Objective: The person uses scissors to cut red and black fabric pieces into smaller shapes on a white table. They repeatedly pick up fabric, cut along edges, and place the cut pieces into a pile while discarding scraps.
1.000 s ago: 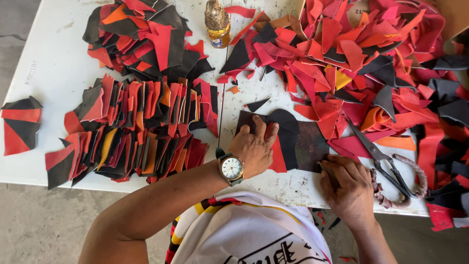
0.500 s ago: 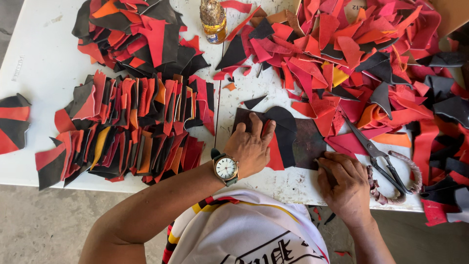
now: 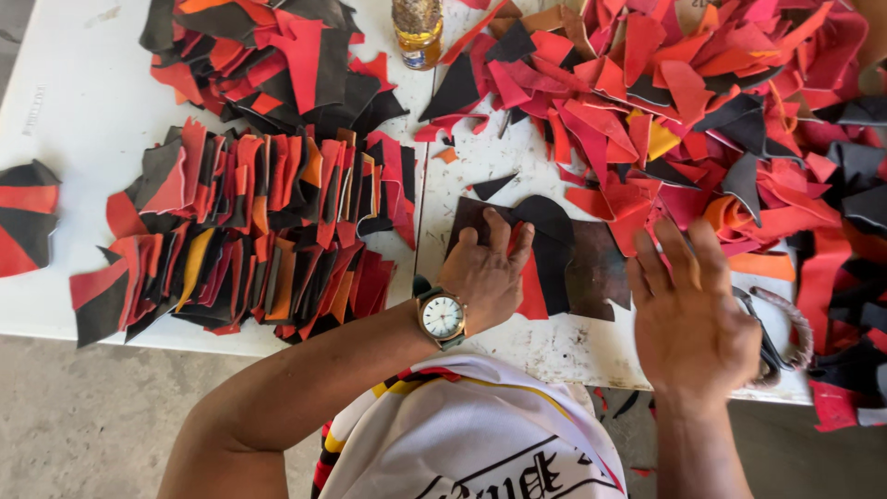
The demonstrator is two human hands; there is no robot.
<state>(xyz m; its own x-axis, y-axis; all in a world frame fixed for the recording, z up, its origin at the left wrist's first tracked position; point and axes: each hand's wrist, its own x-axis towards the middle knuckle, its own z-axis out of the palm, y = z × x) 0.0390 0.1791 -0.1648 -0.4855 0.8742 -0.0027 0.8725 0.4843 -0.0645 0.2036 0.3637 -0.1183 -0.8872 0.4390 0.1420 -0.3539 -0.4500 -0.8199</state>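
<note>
My left hand (image 3: 488, 273), with a wristwatch (image 3: 441, 317) on its wrist, presses flat on a black leather piece (image 3: 552, 242) and a red piece (image 3: 531, 294) lying on a dark brown board (image 3: 596, 268). My right hand (image 3: 688, 310) hovers open just right of the board, fingers spread, holding nothing. A pair of scissors (image 3: 774, 325) lies on the white table (image 3: 65, 139) partly under that hand.
Rows of stacked red, black and orange cut pieces (image 3: 245, 226) cover the table's left half. A loose heap of red and black scraps (image 3: 702, 111) fills the right. A small bottle of amber liquid (image 3: 418, 32) stands at the back. Concrete floor (image 3: 83, 416) lies below.
My right hand has lifted from the table's front edge and opened, moving up and right beside the board. My left hand stays pressed on the pieces.
</note>
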